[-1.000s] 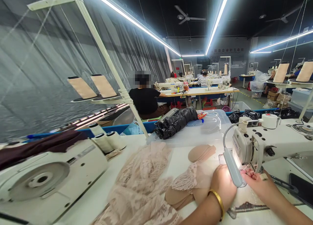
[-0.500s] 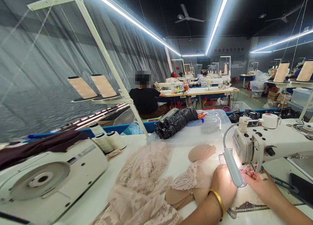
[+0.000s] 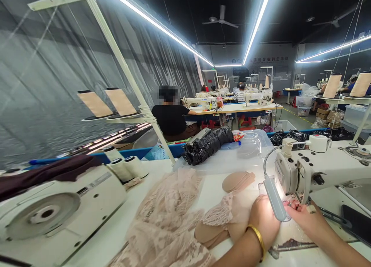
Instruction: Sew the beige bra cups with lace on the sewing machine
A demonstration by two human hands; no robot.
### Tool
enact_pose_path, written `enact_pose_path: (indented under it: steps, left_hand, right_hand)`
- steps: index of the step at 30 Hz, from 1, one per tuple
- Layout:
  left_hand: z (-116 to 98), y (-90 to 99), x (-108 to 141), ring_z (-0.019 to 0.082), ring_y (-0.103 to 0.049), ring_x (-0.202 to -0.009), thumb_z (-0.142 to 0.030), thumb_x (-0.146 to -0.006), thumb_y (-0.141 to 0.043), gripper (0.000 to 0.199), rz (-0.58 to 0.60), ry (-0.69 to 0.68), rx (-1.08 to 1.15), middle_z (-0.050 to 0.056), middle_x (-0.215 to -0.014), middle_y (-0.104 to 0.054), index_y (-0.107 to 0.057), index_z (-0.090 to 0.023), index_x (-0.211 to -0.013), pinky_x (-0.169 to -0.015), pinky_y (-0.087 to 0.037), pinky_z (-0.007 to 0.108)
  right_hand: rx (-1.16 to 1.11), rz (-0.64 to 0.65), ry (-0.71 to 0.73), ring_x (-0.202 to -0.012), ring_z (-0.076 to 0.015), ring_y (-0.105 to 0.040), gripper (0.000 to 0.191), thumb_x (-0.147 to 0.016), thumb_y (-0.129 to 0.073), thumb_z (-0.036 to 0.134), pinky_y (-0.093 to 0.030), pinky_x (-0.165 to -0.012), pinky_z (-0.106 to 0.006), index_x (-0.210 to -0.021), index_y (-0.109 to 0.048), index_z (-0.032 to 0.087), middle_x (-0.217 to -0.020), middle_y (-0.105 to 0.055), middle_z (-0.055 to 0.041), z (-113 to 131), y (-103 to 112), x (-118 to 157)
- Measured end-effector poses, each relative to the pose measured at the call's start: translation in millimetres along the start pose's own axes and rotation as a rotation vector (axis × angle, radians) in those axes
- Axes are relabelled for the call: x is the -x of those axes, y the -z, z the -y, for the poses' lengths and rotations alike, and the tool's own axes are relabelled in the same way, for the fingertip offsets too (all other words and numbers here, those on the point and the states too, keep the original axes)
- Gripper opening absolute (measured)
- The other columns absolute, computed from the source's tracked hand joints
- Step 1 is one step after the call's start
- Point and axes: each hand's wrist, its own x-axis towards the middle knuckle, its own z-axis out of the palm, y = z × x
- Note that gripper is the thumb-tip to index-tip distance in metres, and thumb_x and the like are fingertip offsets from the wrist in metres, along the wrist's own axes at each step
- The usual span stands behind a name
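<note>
At the sewing machine [image 3: 295,168], my left hand [image 3: 263,218] is beside the needle area, back of the hand up. Its fingers are hidden behind the grey clip-on lamp [image 3: 274,199]. A beige lace-edged cup piece [image 3: 232,211] runs up against this hand from the left. My right hand [image 3: 304,216] is under the machine head, its fingers bent and pinched together near the presser foot. What they pinch is too small and hidden to name. Beige foam pads [image 3: 237,182] lie beyond my left hand, and sheer beige lace fabric [image 3: 168,213] spreads farther left.
A second machine [image 3: 58,213] with thread cones [image 3: 123,170] stands at left. Behind the lace are a clear plastic lid [image 3: 252,151] and a black plastic-wrapped bundle [image 3: 203,147]. Tweezers [image 3: 333,218] and a phone [image 3: 358,222] lie at right. A person in black [image 3: 169,120] sits ahead.
The view has shifted very slightly. Both hands stay in place at the machine, and the fabrics lie as before.
</note>
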Motion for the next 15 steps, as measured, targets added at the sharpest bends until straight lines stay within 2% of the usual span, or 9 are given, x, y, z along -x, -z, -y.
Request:
enact_pose_path:
  steps: [5, 10, 15]
  left_hand:
    - [0.6, -0.7, 0.2, 0.024, -0.066, -0.070, -0.014, -0.079, -0.055, 0.025, 0.002, 0.001, -0.020, 0.005, -0.069, -0.070, -0.045, -0.025, -0.059, -0.077, -0.054, 0.035]
    - [-0.4, -0.8, 0.8, 0.025, -0.066, -0.076, -0.013, -0.081, -0.055, 0.030, -0.010, 0.004, -0.025, 0.005, -0.066, -0.066, -0.040, -0.025, -0.057, -0.080, -0.055, 0.035]
    - [-1.2, -0.8, 0.9, 0.023, -0.066, -0.077, -0.013, -0.082, -0.056, 0.032, -0.015, -0.023, -0.010, 0.005, -0.068, -0.066, -0.039, -0.025, -0.058, -0.081, -0.056, 0.034]
  right_hand:
    - [0.044, 0.006, 0.020, -0.068, -0.0228, -0.064, 0.030, -0.070, -0.070, 0.049, -0.052, -0.070, -0.035, -0.066, -0.049, 0.028, -0.066, -0.063, 0.0029, 2.3, 2.0, -0.5]
    - [0.078, 0.008, 0.036, -0.064, -0.0223, -0.061, 0.028, -0.069, -0.067, 0.048, -0.049, -0.066, -0.034, -0.065, -0.048, 0.028, -0.063, -0.060, 0.0036, 6.2, 1.3, -0.6]
    - [0.086, -0.017, 0.070, -0.066, -0.0224, -0.060, 0.025, -0.073, -0.062, 0.049, -0.047, -0.068, -0.033, -0.068, -0.050, 0.028, -0.065, -0.062, 0.0028, 13.9, -3.0, 6.3]
